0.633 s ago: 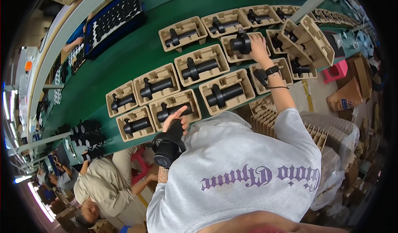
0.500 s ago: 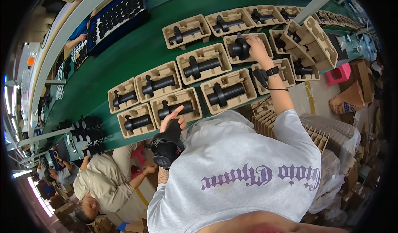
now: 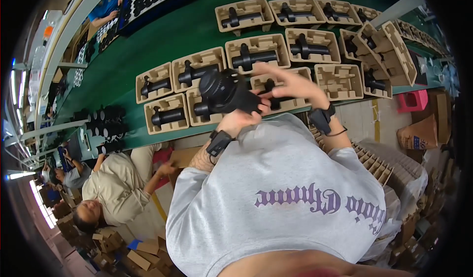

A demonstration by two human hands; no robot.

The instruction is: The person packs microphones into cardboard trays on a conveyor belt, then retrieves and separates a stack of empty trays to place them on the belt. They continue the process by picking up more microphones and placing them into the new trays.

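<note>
My left hand point(image 3: 246, 119) is wrapped around the handle of a black cylindrical device point(image 3: 217, 91) with a wide round head, held tilted above the trays. Its exact kind is not clear to me. Just right of the handle, my right hand point(image 3: 294, 86) has its fingers stretched out, slightly blurred, with nothing seen in it. Beneath the hands, a tan moulded tray point(image 3: 301, 75) is partly hidden. Behind them, another tray point(image 3: 291, 33) holds a black part point(image 3: 308, 49). A third tray point(image 3: 339, 82), to the right, shows its bare moulded compartments.
Several more filled trays point(image 3: 165, 120) stand in rows on the green table point(image 3: 197, 28). Two trays point(image 3: 396, 55) lean upright at the right. A metal post point(image 3: 401, 10) crosses there. A seated co-worker point(image 3: 116, 188) is at the left, near dark round parts point(image 3: 106, 124).
My right hand has let go of the black part in the rear tray and moved nearer my body. My left hand has raised the device and swung it right, turning its head up.
</note>
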